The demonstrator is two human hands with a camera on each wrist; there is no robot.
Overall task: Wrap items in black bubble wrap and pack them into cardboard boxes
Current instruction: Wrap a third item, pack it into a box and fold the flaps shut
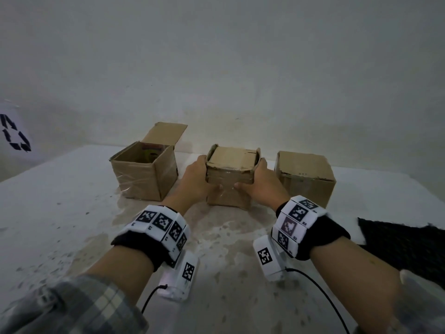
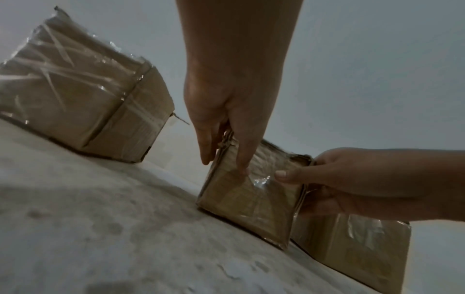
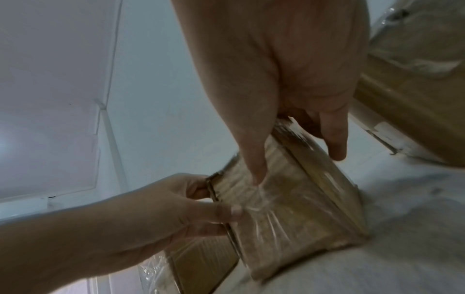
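Observation:
Three taped cardboard boxes stand in a row on the white table. Both hands hold the closed middle box point(image 1: 230, 174) from either side. My left hand point(image 1: 201, 178) grips its left wall with the thumb across the front face; in the left wrist view the left hand point(image 2: 221, 143) reaches down onto the middle box point(image 2: 251, 197). My right hand point(image 1: 256, 180) mirrors it on the right wall, and its thumb presses the taped front of the middle box point(image 3: 289, 208). A sheet of black bubble wrap point(image 1: 404, 247) lies at the right.
The left box point(image 1: 144, 172) is open, its flap up, with a colourful item inside. The right box point(image 1: 304, 177) is closed and close beside my right hand. A wall rises just behind the boxes. The table point(image 1: 60, 213) is stained.

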